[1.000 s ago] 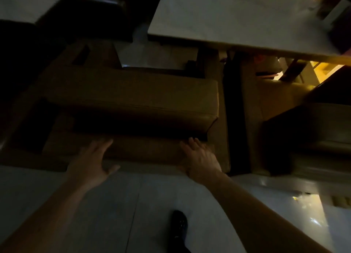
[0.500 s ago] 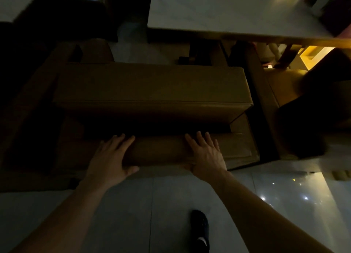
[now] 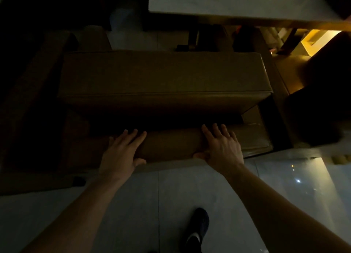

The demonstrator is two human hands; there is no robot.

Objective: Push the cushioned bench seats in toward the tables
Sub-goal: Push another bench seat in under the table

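Note:
A brown cushioned bench seat (image 3: 161, 76) lies across the middle of the dim view, its long cushion parallel to the pale table (image 3: 237, 2) beyond it. A lower padded edge (image 3: 171, 144) of the same bench runs along the side nearest me. My left hand (image 3: 121, 152) lies on that edge with fingers spread on top and the thumb against the near face. My right hand (image 3: 222, 148) rests the same way about a hand's width to the right. The far side of the bench sits just short of the table's edge.
Another brown bench (image 3: 319, 108) stands close on the right, and a darker one (image 3: 28, 101) on the left. Dark table legs (image 3: 191, 40) show beyond the bench. My shoe (image 3: 198, 226) is on the glossy tiled floor (image 3: 133, 205). Yellow light glows at upper right.
Both hands went from reaching toward the bench's near edge to lying pressed on it, thumbs against its side. The bench now fills the middle of the view, nearer the table's edge.

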